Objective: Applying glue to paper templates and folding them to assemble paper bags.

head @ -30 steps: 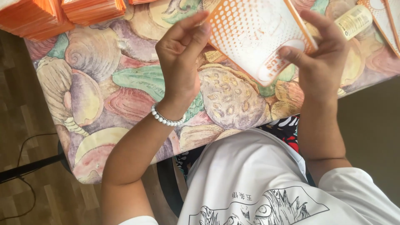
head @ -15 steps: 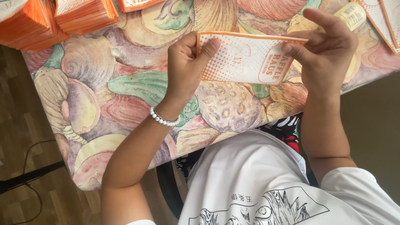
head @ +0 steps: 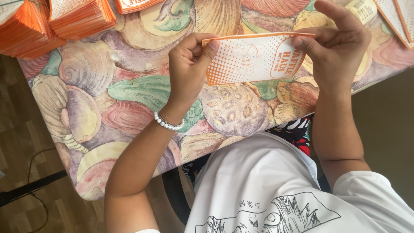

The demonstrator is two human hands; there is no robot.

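Both of my hands hold a flat orange-and-white printed paper sleeve (head: pixel 252 58) a little above the table. My left hand (head: pixel 187 67) pinches its left end between thumb and fingers; a white bead bracelet (head: pixel 168 124) circles that wrist. My right hand (head: pixel 338 45) grips the right end, with the fingers spread over the printed oval. The sleeve lies lengthwise, nearly level, with its dotted face towards me.
The table wears a cloth printed with large shells (head: pixel 103 99). Stacks of the same orange sleeves (head: pixel 51 21) stand at the far left, and more flat sleeves (head: pixel 396 17) lie at the far right. A wooden floor and a black cable (head: pixel 30 181) show at the lower left.
The sleeve has gone from an opened, tilted shape to a folded flat strip held level. Both hands have drawn down and closer to me.
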